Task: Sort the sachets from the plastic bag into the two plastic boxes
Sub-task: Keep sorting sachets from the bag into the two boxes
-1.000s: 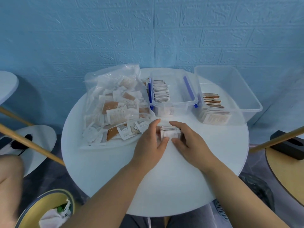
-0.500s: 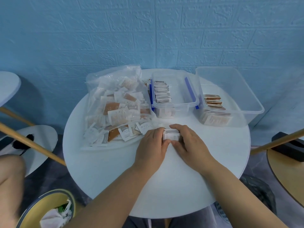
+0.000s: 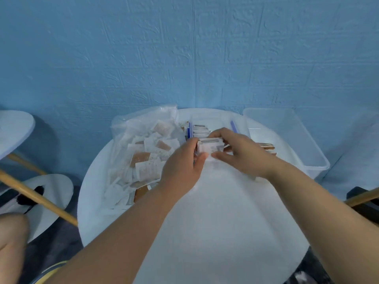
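A small stack of white sachets [image 3: 209, 146] is held between both hands, lifted off the round white table [image 3: 215, 222] in front of the blue-clipped clear box [image 3: 232, 126]. My left hand [image 3: 182, 167] grips the stack's left end and my right hand [image 3: 240, 152] grips its right end. The clear plastic bag [image 3: 143, 152] with several white and brown sachets lies on the table's left. The larger clear box [image 3: 287, 138], at the right, holds brown sachets [image 3: 266, 145]. The blue-clipped box holds a row of white sachets [image 3: 200, 130], partly hidden by my hands.
A blue textured wall [image 3: 184, 48] stands right behind the table. Wooden poles [image 3: 37, 199] cross at the left and right. A second white round surface [image 3: 14, 128] sits at the far left, and a low white one with a black object [image 3: 30, 195] below it.
Both hands have lifted the white sachet stack off the table and carried it away from me toward the blue-clipped box. The camera has tilted, so the view shifted.
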